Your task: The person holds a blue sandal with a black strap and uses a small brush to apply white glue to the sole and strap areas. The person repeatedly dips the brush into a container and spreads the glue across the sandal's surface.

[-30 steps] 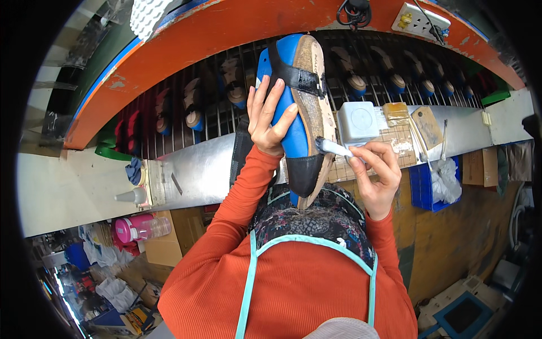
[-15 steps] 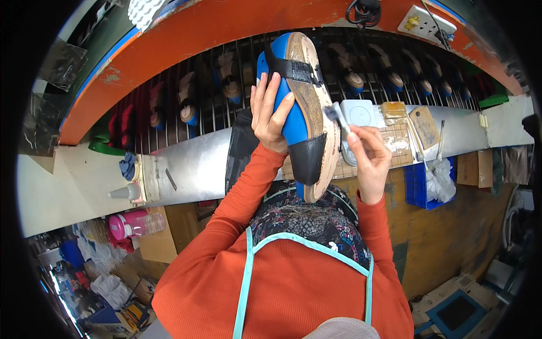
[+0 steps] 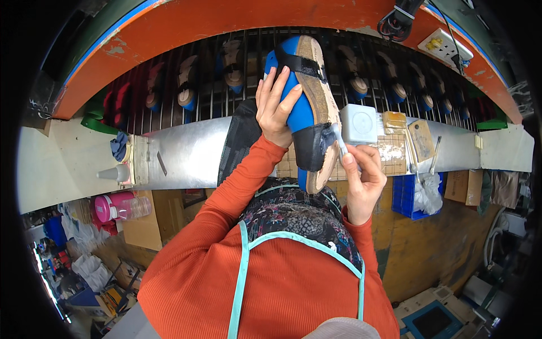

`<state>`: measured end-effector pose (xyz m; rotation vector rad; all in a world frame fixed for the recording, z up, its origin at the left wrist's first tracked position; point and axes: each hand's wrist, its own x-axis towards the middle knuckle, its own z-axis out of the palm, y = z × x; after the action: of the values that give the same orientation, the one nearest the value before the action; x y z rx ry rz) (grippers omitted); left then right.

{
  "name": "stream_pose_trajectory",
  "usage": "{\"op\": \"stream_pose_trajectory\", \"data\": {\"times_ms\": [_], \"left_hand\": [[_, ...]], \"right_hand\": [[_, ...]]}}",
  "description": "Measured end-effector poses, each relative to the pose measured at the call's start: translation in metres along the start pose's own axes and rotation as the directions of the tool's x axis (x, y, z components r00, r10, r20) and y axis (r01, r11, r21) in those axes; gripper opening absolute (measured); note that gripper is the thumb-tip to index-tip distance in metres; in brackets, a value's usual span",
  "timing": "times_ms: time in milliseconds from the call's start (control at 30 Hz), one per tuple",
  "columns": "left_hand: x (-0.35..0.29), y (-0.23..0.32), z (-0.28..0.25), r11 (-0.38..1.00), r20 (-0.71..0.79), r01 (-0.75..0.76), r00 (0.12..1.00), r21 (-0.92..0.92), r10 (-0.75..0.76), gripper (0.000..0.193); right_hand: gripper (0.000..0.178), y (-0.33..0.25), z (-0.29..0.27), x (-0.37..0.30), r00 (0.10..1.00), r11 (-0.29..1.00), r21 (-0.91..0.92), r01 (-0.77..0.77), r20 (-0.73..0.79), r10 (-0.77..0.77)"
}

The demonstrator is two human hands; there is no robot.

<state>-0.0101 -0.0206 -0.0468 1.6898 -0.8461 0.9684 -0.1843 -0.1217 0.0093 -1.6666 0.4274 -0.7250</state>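
Observation:
My left hand [image 3: 275, 116] is closed around a blue shoe last [image 3: 301, 110], which stands out at a slant over the bench. Fitted on the last is a half-made sandal with a cork footbed [image 3: 314, 93], a pale sole layer and black straps [image 3: 310, 148]. In my right hand [image 3: 364, 181] a small pale-handled brush [image 3: 341, 144] is pinched between thumb and fingers. Its tip touches the edge of the wider black strap, where a whitish wet smear shows. Beside the brush stands a white square container [image 3: 359, 125] with a round lid mark.
Behind the bench [image 3: 186, 147], a dark rack [image 3: 259, 73] holds several similar sandals on lasts. A tan block [image 3: 394, 122] and more brushes [image 3: 435, 155] lie to the right. Below hangs a blue bin [image 3: 403, 198] with a plastic bag. A grey cone [image 3: 114, 173] sits at left.
The brush has moved from beside the middle of the sole down onto the edge of the wider black strap. My left hand keeps its hold on the last. The whole view has shifted slightly.

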Motion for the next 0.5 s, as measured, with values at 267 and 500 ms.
{"op": "stream_pose_trajectory", "data": {"times_ms": [267,500], "left_hand": [[0.009,-0.003,-0.002,1.0,-0.012,-0.011,1.0,0.024,0.011,0.042],[0.012,-0.004,0.0,0.998,0.032,0.045,0.998,0.043,-0.047,0.046]], "right_hand": [[0.018,-0.001,0.002,0.021,0.944,0.913,-0.266,0.309,-0.031,-0.329],[0.017,0.0,-0.008,0.014,0.946,0.916,-0.236,0.323,0.065,-0.317]]}}
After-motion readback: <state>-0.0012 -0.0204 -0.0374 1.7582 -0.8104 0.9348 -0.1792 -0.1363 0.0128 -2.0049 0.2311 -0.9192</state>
